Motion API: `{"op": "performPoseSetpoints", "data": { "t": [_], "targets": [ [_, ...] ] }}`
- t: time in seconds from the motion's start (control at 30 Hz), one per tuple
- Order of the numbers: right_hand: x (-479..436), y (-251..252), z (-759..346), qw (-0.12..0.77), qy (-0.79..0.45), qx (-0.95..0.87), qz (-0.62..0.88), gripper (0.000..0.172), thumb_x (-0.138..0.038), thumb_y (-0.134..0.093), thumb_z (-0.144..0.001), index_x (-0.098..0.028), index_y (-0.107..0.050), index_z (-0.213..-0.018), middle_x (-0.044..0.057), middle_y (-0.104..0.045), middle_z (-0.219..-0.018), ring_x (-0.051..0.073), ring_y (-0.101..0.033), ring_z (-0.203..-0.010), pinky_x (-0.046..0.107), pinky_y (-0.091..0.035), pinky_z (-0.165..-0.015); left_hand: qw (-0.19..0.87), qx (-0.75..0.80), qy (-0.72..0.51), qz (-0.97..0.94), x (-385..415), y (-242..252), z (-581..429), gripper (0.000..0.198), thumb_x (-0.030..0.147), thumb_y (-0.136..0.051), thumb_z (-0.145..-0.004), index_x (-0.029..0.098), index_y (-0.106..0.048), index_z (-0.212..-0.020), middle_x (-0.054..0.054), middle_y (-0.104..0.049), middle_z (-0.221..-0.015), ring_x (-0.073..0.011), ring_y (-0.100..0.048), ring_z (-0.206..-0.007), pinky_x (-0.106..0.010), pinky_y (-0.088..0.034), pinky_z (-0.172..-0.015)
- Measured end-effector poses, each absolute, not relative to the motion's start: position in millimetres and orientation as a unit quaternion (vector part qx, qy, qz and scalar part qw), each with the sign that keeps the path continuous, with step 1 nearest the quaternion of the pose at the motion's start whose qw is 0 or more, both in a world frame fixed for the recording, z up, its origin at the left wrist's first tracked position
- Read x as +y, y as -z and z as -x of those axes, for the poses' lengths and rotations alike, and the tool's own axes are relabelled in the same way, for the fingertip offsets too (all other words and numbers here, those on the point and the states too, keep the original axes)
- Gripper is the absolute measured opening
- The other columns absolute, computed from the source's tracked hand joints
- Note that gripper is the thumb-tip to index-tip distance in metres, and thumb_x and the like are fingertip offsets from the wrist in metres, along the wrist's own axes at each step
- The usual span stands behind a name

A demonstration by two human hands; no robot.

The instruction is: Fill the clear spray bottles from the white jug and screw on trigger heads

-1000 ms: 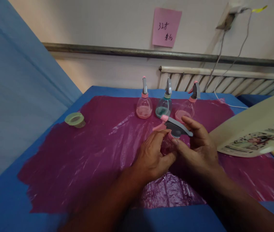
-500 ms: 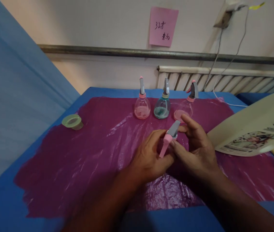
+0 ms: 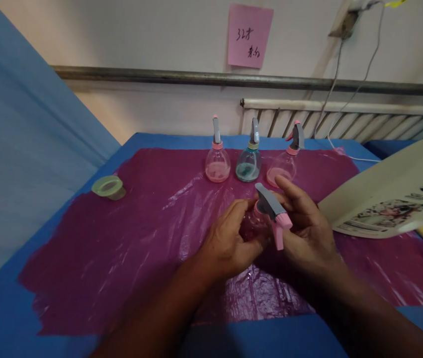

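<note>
Around the clear body of a spray bottle, my left hand is closed, thumb at the front. The bottle's trigger head is grey on top with a pink nozzle and trigger, and points toward the front right. My right hand is curled at the head's right side, fingers at the neck and index finger raised. Its thumb is partly hidden behind the trigger. Behind my hands stand a pink spray bottle, a teal spray bottle and another pink spray bottle, each with some liquid inside.
A large cream jug leans in at the right. To the left sits a pale green cup. Purple plastic sheeting covers the blue table. A blue curtain hangs left; a radiator and cable are behind.
The trigger head has turned on the bottle, its nozzle swinging from front left to front right. My left hand stays around the body.
</note>
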State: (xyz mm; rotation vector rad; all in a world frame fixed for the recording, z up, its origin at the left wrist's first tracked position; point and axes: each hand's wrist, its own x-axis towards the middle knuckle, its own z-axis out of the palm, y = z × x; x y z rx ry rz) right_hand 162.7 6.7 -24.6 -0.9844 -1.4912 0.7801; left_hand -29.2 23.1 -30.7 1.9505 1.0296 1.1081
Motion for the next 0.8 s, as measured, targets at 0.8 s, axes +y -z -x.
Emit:
{"op": "performPoseSetpoints", "data": {
  "t": [0.8],
  "targets": [
    [11, 38, -160, 0.595, -0.264, -0.629, 0.424, 0.084, -0.028, -0.085, -0.096, -0.044, -0.053, -0.171, 0.006, -0.075, -0.147, 0.027, -0.077, -0.126, 0.046, -0.07, -0.103, 0.34, 0.378, -0.424, -0.75, 23, 32, 25, 0.061, 0.026, -0.085, -0.093, 0.028, -0.064, -0.15, -0.009, -0.078, -0.138, -0.0313, -0.077, -0.125, -0.049, -0.064, -0.109]
  ]
}}
